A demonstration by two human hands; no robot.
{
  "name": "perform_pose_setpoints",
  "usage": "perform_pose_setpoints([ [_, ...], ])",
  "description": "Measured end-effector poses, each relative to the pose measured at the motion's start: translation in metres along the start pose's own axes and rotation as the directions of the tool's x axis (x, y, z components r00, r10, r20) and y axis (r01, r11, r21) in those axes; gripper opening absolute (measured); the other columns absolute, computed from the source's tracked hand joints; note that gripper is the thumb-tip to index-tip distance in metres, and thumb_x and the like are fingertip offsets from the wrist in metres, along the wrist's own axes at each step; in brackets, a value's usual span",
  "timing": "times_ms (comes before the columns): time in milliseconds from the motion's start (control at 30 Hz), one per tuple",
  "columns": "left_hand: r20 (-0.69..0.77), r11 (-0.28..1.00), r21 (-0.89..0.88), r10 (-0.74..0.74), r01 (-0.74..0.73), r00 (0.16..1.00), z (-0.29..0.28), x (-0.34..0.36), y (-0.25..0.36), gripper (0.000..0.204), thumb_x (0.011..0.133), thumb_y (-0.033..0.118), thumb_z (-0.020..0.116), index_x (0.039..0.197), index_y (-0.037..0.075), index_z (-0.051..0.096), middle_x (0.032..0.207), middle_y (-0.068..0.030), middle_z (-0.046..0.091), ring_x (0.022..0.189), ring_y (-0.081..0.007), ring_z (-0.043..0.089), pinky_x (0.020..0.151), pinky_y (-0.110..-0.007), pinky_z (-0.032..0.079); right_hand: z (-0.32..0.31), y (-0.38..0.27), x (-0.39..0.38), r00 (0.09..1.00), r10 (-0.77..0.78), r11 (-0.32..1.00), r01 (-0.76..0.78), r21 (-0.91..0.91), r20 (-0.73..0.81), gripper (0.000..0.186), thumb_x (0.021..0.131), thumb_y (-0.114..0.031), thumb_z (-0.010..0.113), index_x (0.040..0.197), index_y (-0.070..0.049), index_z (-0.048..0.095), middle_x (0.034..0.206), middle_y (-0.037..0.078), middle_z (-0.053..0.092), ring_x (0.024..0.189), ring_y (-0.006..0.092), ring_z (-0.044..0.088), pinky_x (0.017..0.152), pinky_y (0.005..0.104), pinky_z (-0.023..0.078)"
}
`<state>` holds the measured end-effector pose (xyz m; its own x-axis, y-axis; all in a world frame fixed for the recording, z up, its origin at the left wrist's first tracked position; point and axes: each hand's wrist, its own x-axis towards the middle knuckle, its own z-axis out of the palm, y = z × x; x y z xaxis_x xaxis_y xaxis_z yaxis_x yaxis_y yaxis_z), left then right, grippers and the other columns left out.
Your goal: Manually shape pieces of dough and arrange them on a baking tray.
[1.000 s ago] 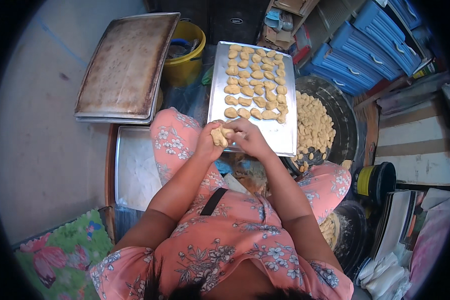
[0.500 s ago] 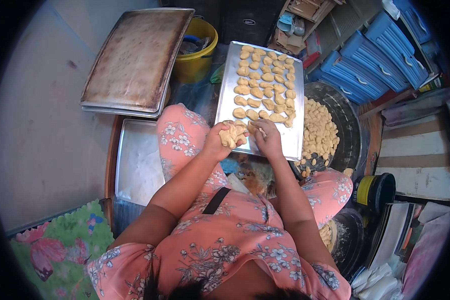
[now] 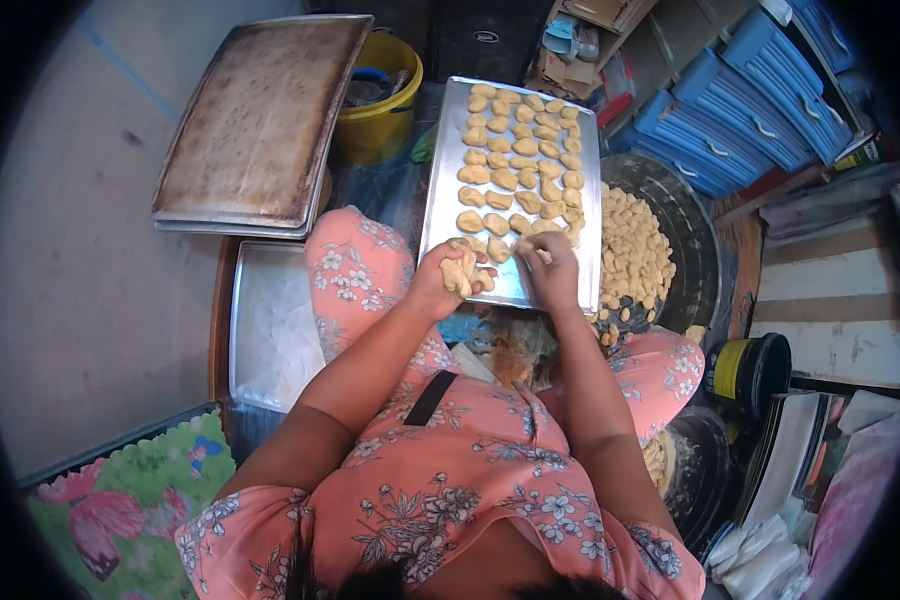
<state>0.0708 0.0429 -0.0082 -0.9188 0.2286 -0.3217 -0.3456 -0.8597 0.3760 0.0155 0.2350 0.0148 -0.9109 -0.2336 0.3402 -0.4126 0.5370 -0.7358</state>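
Observation:
My left hand (image 3: 432, 282) grips a lumpy mass of pale yellow dough (image 3: 460, 272) just over the lower left corner of a silver tray (image 3: 440, 175). The tray carries rows of irregular dough pieces (image 3: 524, 147). My right hand (image 3: 550, 263) is closed, fingertips pinched on a small dough piece (image 3: 530, 246) at the tray's lower right part, beside the last row. To the right, a large round black basin (image 3: 692, 250) holds a heap of many small dough pieces (image 3: 632, 235).
At left are stacked browned trays (image 3: 245, 125) and another silver tray (image 3: 270, 320). A yellow bucket (image 3: 380, 130) stands behind. Blue drawers (image 3: 740, 110), cluttered shelves (image 3: 580, 45) and a black bucket (image 3: 765, 370) are at right. A green butterfly-print cloth (image 3: 135, 500) lies lower left.
My right hand has moved from the dough in my left hand rightward onto the tray's lower rows. My left hand still holds the dough mass, at nearly the same place.

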Motion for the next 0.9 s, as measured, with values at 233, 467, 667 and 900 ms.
perform_pose_setpoints([
  [233, 0.047, 0.999, -0.029, -0.033, 0.034, 0.998, -0.005, 0.003, -0.006, 0.030, 0.079, 0.023, 0.047, 0.103, 0.006, 0.051, 0.097, -0.0160, 0.058, 0.090, -0.0363, 0.059, 0.062, -0.037, 0.047, -0.007, -0.012, -0.012, 0.980, -0.064, 0.997, 0.057, 0.044, 0.189, 0.039, 0.074, -0.014, 0.069, 0.111, -0.003, 0.058, 0.104, 0.009, 0.058, 0.099, 0.0236, 0.053, 0.086, 0.0319, 0.042],
  [467, 0.108, 0.984, -0.179, 0.038, -0.018, 0.993, 0.014, -0.004, -0.009, 0.041, 0.079, 0.021, 0.047, 0.114, 0.000, 0.049, 0.110, -0.0180, 0.057, 0.106, -0.0349, 0.056, 0.080, -0.043, 0.052, -0.012, -0.008, -0.019, 0.911, 0.255, 0.822, -0.380, 0.425, 0.323, 0.036, 0.080, 0.003, 0.065, 0.114, 0.000, 0.051, 0.103, 0.006, 0.059, 0.090, 0.0123, 0.057, 0.080, 0.0245, 0.047],
  [667, -0.020, 0.959, 0.182, -0.218, 0.218, 0.976, -0.002, 0.010, -0.016, 0.040, 0.082, 0.017, 0.045, 0.119, 0.002, 0.048, 0.115, -0.0149, 0.056, 0.098, -0.0311, 0.059, 0.070, -0.039, 0.053, -0.035, 0.036, -0.009, 0.993, 0.095, 0.989, -0.086, 0.124, -0.069, 0.014, 0.079, -0.001, 0.059, 0.091, -0.003, 0.066, 0.095, 0.008, 0.063, 0.082, 0.0191, 0.060, 0.073, 0.0297, 0.049],
  [900, -0.071, 0.966, 0.223, -0.121, 0.134, 0.990, 0.003, 0.020, -0.021, 0.046, 0.080, 0.019, 0.047, 0.122, 0.000, 0.049, 0.109, -0.0121, 0.058, 0.085, -0.0239, 0.058, 0.063, -0.029, 0.047, -0.011, 0.032, -0.015, 0.999, 0.049, 0.996, -0.051, -0.074, -0.022, 0.010, 0.077, -0.003, 0.063, 0.087, -0.002, 0.065, 0.089, 0.014, 0.059, 0.082, 0.0300, 0.059, 0.074, 0.0341, 0.047],
])
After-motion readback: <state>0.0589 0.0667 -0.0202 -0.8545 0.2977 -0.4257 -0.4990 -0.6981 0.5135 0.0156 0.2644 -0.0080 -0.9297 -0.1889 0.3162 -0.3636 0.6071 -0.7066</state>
